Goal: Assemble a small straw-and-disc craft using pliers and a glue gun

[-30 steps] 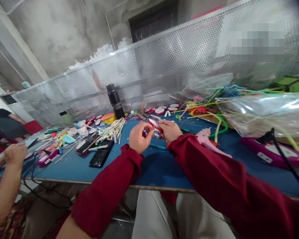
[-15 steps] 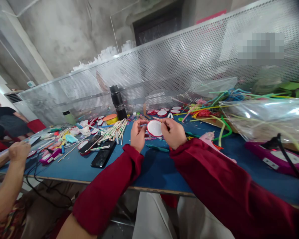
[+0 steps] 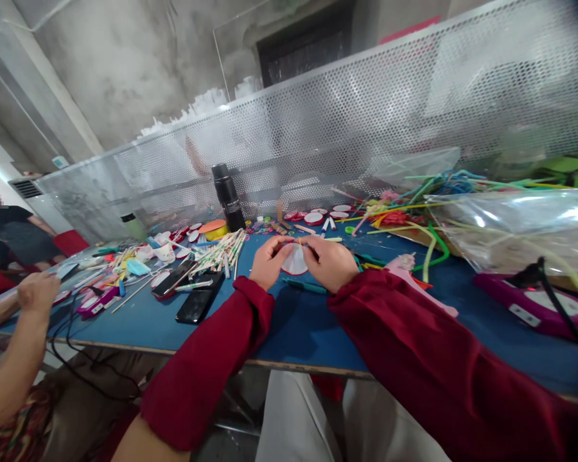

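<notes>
Head view: left grip (image 3: 268, 263) closed, thumb and fingers pinching the left edge of a red-rimmed white disc (image 3: 295, 262). Right grip (image 3: 334, 262) likewise closed on the opposite edge, fingertips partly hidden. Disc sits between the two, white face toward the wearer; whether it touches the tabletop (image 3: 293, 333), cannot tell. Teal pen (image 3: 302, 286) lies just nearer the wearer. Beyond the hands, markers (image 3: 325, 224) and more red-rimmed discs (image 3: 313, 219). Leftward: black phone (image 3: 197, 309), loose pile of patterned sticks (image 3: 224, 249), black bottle (image 3: 228, 202) upright behind. Rightward: pink object (image 3: 417, 282) by the right sleeve, then purple power strip (image 3: 534, 309), clear plastic (image 3: 525, 224) behind it. Far left, a co-worker's hand (image 3: 37, 292). Perforated metal panel (image 3: 318, 128) along the back.
</notes>
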Demonstrator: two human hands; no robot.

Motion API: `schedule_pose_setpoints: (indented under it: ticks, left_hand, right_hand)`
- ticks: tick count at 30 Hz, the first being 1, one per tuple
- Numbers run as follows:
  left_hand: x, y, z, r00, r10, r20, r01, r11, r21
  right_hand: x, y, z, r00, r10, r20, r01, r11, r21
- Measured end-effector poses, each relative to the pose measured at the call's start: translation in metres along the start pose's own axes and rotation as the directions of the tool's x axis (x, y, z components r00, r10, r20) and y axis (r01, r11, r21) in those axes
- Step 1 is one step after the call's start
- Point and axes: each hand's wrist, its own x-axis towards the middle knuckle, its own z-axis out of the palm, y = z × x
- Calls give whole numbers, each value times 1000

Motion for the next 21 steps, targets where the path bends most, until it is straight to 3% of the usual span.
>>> schedule_pose_setpoints:
  ticks: [3,9,21]
  left_hand:
    - [0,2,0,998,50,-34,-47,995,85]
    - [-2,1,0,996,43,-77,-28,984,177]
    - [-4,10,7,990,71,-125,-37,966,257]
  right_hand:
    - [0,-2,-1,1000,9,24,-8,999,-33]
    - [-1,-5,-1,998,34,48,-31,998,-59]
    - [-1,-4,5,997,59,-41,-61,997,-55]
